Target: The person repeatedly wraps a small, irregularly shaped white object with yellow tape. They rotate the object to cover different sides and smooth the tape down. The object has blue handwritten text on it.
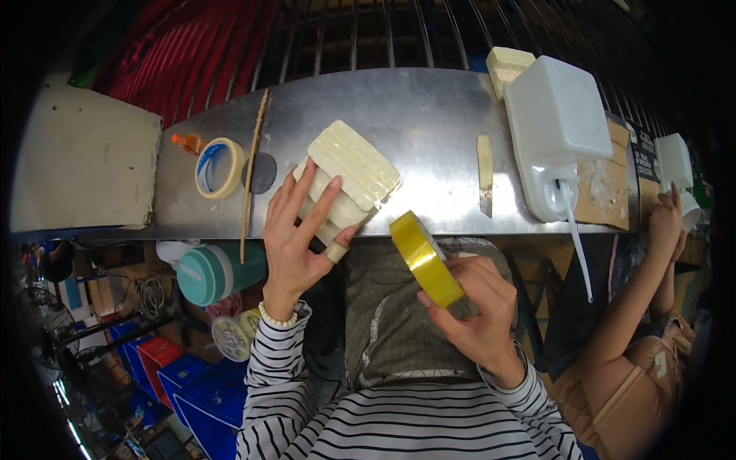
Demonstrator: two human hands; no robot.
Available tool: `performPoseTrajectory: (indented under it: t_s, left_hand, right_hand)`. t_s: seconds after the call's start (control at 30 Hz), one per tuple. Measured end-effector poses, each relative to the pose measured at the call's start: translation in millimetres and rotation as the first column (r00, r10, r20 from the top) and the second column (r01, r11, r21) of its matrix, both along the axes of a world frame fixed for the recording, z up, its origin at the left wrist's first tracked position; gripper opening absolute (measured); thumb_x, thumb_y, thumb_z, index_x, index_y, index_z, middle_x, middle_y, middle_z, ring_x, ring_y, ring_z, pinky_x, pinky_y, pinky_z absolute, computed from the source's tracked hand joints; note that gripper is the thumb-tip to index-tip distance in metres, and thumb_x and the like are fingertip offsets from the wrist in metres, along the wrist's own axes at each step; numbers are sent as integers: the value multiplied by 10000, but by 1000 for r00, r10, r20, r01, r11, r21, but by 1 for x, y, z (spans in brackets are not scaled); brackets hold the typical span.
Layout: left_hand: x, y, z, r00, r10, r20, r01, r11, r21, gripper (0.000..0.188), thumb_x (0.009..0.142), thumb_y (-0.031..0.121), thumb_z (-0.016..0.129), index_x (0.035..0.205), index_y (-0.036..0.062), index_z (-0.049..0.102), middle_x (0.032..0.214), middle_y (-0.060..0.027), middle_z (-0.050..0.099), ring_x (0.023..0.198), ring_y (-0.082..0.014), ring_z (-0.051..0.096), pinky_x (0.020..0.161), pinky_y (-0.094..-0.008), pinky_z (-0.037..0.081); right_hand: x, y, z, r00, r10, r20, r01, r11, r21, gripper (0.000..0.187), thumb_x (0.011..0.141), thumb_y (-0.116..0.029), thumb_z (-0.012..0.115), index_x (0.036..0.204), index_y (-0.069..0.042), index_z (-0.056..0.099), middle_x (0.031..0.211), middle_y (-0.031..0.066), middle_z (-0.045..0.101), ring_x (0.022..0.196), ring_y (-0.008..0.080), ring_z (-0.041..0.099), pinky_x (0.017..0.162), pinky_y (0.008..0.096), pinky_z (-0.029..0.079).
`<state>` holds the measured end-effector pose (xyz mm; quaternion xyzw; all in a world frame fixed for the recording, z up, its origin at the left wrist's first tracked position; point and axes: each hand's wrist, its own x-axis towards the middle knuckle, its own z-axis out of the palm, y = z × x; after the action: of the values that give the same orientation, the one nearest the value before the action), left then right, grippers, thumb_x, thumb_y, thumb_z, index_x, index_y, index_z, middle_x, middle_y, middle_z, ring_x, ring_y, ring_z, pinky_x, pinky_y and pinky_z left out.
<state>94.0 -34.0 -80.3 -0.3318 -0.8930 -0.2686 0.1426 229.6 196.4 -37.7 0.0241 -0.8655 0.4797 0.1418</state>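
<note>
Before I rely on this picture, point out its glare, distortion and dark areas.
Head view: bright glare on the metal table, beside the pale block; head view: glossy highlight on the yellow tape roll; head view: fisheye bowing of the table's far edge, with black corners.

I count two bare hands on the wearer: one left hand (293,245), one right hand (483,314). Rolls of tape total two: one glossy yellow roll of tape (426,262) and one cream roll of tape with a blue inner core (232,175). My feed gives one thin brown wooden stick (248,184), one flat dark grey disc (263,172), one short blade with a cream-wrapped handle (484,165) and one teal cylindrical flask (222,272). White plastic containers: two, one large boxy container (558,115), one smaller container (675,161). Pale cream rectangular blocks (354,165): at least two; exact number undetermined. Co-workers (632,322): one.
</note>
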Motion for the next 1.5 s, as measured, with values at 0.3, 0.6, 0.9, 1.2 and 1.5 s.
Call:
performPoseTrajectory:
  t_s: [0.3, 0.6, 0.9, 1.2, 1.5]
  left_hand:
    - [3, 8, -2, 999, 39, -1, -38, 993, 107, 685, 754, 353, 811, 1361, 107, 610, 1446, -195, 524, 1276, -418, 523, 1053, -473, 425]
    - [10, 22, 5, 973, 38, 229, -162, 820, 549, 586, 881, 460, 667, 1181, -43, 673, 1158, -223, 688, 1063, -334, 672, 940, -389, 502]
    - [9, 28, 14, 923, 108, 369, -313, 769, 557, 555, 883, 486, 653, 1129, -9, 697, 1039, -171, 719, 924, -260, 681, 863, -347, 493]
    - [8, 32, 17, 922, 165, 349, -340, 778, 528, 551, 885, 515, 631, 1126, 27, 711, 914, -119, 730, 789, -195, 632, 825, -321, 436]
    - [4, 32, 23, 909, 120, 398, -341, 762, 550, 543, 917, 499, 608, 1113, 1, 702, 815, -104, 691, 679, -139, 597, 636, -276, 438]
  right_hand:
    - [-8, -1, 6, 1000, 20, 4, -20, 998, -53, 200, 690, -33, 808, 816, 9, 659, 847, 143, 685, 786, 290, 671, 751, 354, 522]
    - [-16, -6, 40, 987, 133, -90, -138, 989, -52, 303, 660, -135, 853, 858, 0, 668, 814, 110, 676, 722, 276, 647, 679, 353, 500]
    - [-16, -7, 39, 985, 160, -67, -163, 986, -41, 338, 640, -180, 881, 837, 2, 675, 705, 106, 626, 602, 251, 580, 582, 333, 442]
    - [-18, -11, 32, 984, 174, -45, -177, 981, -82, 342, 646, -184, 875, 827, 4, 654, 689, 94, 592, 563, 242, 541, 538, 333, 377]
    - [-18, -13, 18, 991, 131, -31, -134, 985, -110, 286, 677, -168, 833, 797, -2, 634, 655, 67, 540, 531, 234, 483, 518, 341, 324]
